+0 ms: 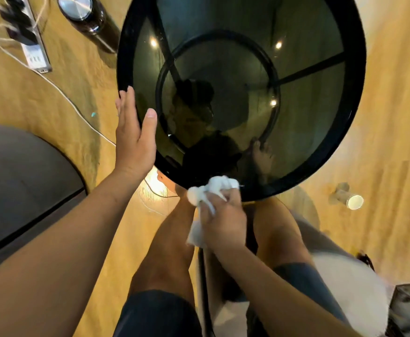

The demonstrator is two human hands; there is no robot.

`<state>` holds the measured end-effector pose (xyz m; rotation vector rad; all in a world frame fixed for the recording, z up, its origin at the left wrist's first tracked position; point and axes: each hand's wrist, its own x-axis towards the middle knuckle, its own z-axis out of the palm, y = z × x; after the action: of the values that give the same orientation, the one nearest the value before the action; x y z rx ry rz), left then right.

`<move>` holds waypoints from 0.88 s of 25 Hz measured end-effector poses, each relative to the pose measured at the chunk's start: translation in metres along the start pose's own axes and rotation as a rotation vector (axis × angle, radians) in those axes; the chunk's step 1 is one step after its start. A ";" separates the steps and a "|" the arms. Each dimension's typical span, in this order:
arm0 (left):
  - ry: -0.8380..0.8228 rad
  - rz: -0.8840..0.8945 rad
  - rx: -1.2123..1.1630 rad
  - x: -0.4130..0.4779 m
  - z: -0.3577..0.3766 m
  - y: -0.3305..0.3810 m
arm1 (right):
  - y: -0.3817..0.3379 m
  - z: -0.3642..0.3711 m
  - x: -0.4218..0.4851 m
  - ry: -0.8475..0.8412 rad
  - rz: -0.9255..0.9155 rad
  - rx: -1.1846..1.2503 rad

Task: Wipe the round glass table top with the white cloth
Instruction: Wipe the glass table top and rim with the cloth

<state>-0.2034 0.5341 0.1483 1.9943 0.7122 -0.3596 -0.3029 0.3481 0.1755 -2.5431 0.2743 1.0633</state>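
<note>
While right hand point(223, 216) grip clamps white cloth point(215, 187) at table point(356, 69) rim, left hand point(133, 139) flat; cup point(350, 199), perhaps, nearby.

Tabletop point(308, 122): round, dark tinted glass, black rim, reflective. Cloth point(215, 188): white, crumpled into a wad, touching the near rim; loose tail hangs below.

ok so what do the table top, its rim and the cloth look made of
Table top: dark tinted glass, glossy; it mirrors lights and shows the frame beneath.
Rim: black, smooth, likely painted metal.
Cloth: white, soft, crumpled in the right hand; fabric or tissue, unclear.
</note>
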 end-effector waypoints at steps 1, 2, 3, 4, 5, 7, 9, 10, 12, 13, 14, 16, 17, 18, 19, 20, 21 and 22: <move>0.008 -0.025 -0.014 0.001 -0.002 0.003 | -0.022 0.006 0.003 -0.129 -0.112 0.064; 0.022 -0.044 -0.027 0.002 -0.006 0.006 | -0.041 0.003 0.011 -0.213 -0.168 0.190; 0.033 -0.051 -0.043 0.004 -0.011 0.009 | -0.054 -0.008 0.022 -0.261 -0.168 0.357; 0.036 -0.047 -0.067 0.005 -0.016 0.014 | -0.058 -0.024 0.032 -0.296 -0.145 0.538; 0.030 -0.036 -0.105 0.004 -0.021 0.020 | -0.055 -0.044 0.041 -0.344 -0.087 0.730; -0.046 -0.046 -0.217 -0.002 -0.022 0.037 | -0.034 -0.089 0.055 -0.539 0.101 1.175; -0.223 -0.129 -0.381 -0.012 -0.012 0.057 | -0.019 -0.130 0.067 -0.755 0.208 1.559; -0.325 -0.198 -0.474 -0.018 -0.003 0.066 | -0.017 -0.145 0.071 -0.820 0.188 1.616; -0.448 -0.371 -0.675 -0.026 0.015 0.082 | -0.017 -0.160 0.081 -0.818 0.095 1.587; -0.453 -0.454 -0.771 -0.026 0.021 0.088 | -0.017 -0.164 0.085 -0.789 0.059 1.528; -0.426 -0.507 -0.845 -0.025 0.025 0.091 | -0.015 -0.167 0.090 -0.737 0.037 1.448; -0.329 -0.506 -0.909 -0.021 0.030 0.094 | -0.014 -0.173 0.101 -0.583 -0.029 1.234; -0.288 -0.461 -0.899 -0.018 0.030 0.094 | -0.017 -0.178 0.105 -0.479 -0.097 1.077; -0.252 -0.394 -0.850 -0.016 0.028 0.094 | -0.020 -0.183 0.109 -0.370 -0.186 0.897; -0.224 -0.330 -0.786 -0.015 0.025 0.093 | -0.025 -0.188 0.112 -0.286 -0.273 0.743; -0.211 -0.270 -0.729 -0.014 0.021 0.090 | -0.029 -0.190 0.115 -0.230 -0.336 0.639; -0.203 -0.215 -0.708 -0.014 0.016 0.085 | -0.033 -0.190 0.119 -0.194 -0.373 0.584; -0.188 -0.179 -0.732 -0.015 0.011 0.078 | -0.037 -0.186 0.122 -0.168 -0.392 0.558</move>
<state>-0.1663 0.4906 0.2047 1.1958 0.7657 -0.3252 -0.0862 0.3019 0.2180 -1.8967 0.0144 0.8863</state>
